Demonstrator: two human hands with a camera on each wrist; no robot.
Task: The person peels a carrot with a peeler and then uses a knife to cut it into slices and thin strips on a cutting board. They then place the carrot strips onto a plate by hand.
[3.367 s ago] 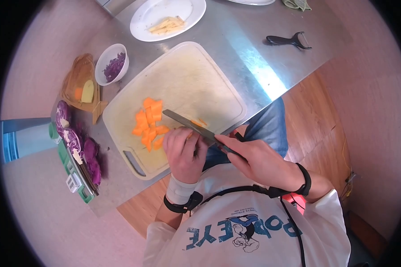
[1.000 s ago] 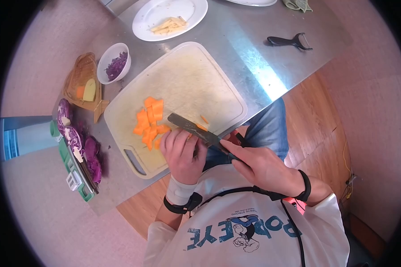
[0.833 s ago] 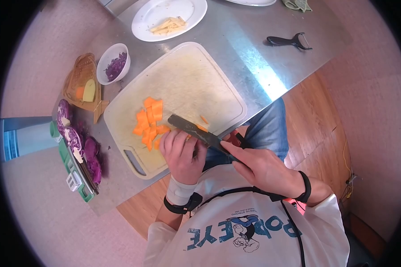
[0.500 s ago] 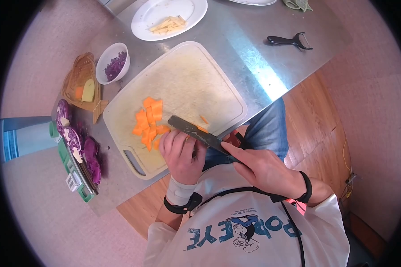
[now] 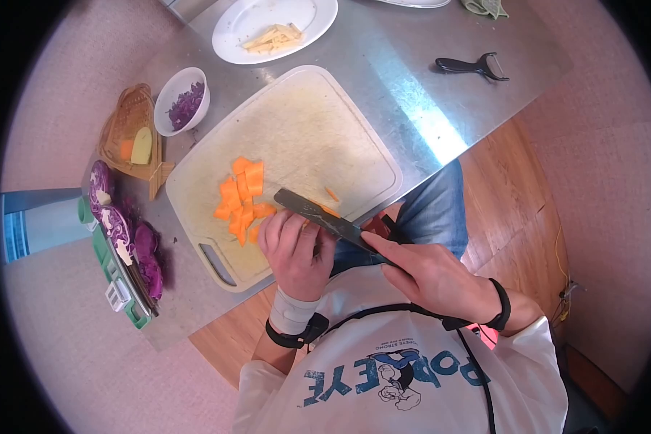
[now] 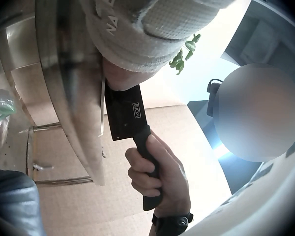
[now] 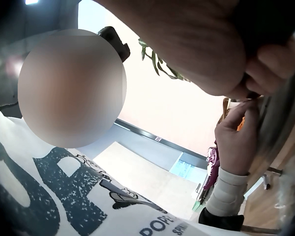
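My right hand [image 5: 441, 278] grips the black handle of a broad dark knife [image 5: 315, 211], its blade lying across the near part of the cutting board [image 5: 296, 123]. The left wrist view shows the right hand's fingers [image 6: 142, 177] wrapped round the handle. Beside the blade, my left hand [image 5: 295, 253] bends its fingers down at the board's near edge; what lies under them is hidden. Thin orange strips [image 5: 331, 194] lie along the blade's far side. Several flat orange pieces [image 5: 252, 181] are grouped on the board to the left of the blade.
Around the board are a white plate [image 5: 231, 36] with pale strips, a bowl [image 5: 163, 108] of shredded purple cabbage, a basket [image 5: 116, 130], cabbage pieces [image 5: 148, 253] beside a green slicer [image 5: 103, 249], and a black peeler [image 5: 459, 66] at the right. A cloth [image 5: 484, 7] lies far right.
Since the oldest view, the knife and right hand have shifted slightly to the right, and an orange strip lies apart beyond the blade. In the last second both hands have barely moved.
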